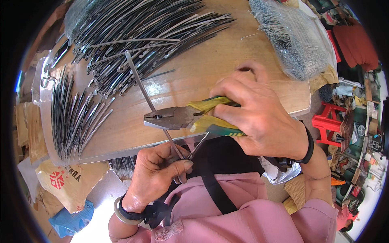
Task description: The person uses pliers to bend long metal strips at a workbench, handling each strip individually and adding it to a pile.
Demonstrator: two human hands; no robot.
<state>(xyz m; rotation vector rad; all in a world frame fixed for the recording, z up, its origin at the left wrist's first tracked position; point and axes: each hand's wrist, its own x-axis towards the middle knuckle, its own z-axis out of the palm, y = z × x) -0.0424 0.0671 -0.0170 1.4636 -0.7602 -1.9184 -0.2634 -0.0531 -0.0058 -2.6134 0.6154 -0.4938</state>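
Note:
My right hand [263, 117] grips a pair of combination pliers [174, 118] with yellow and green handles. The plier jaws lie across a long thin metal strip [139, 83] that slants up to the far left. Below the jaws, my left hand [156, 172] pinches the strip's lower part between thumb and fingers. From that pinch a second thin metal length [199, 145] rises toward the plier handles; whether it belongs to the same strip, I cannot tell. Both hands are above the table's near edge, in front of my body.
On the wooden table [194, 77] lies a big heap of dark metal strips [133, 40], with a smaller bunch [75, 117] at left. A clear plastic bag of thin metal pieces [293, 38] sits at far right. Scissors [45, 76] lie far left; a red stool [326, 123] stands right.

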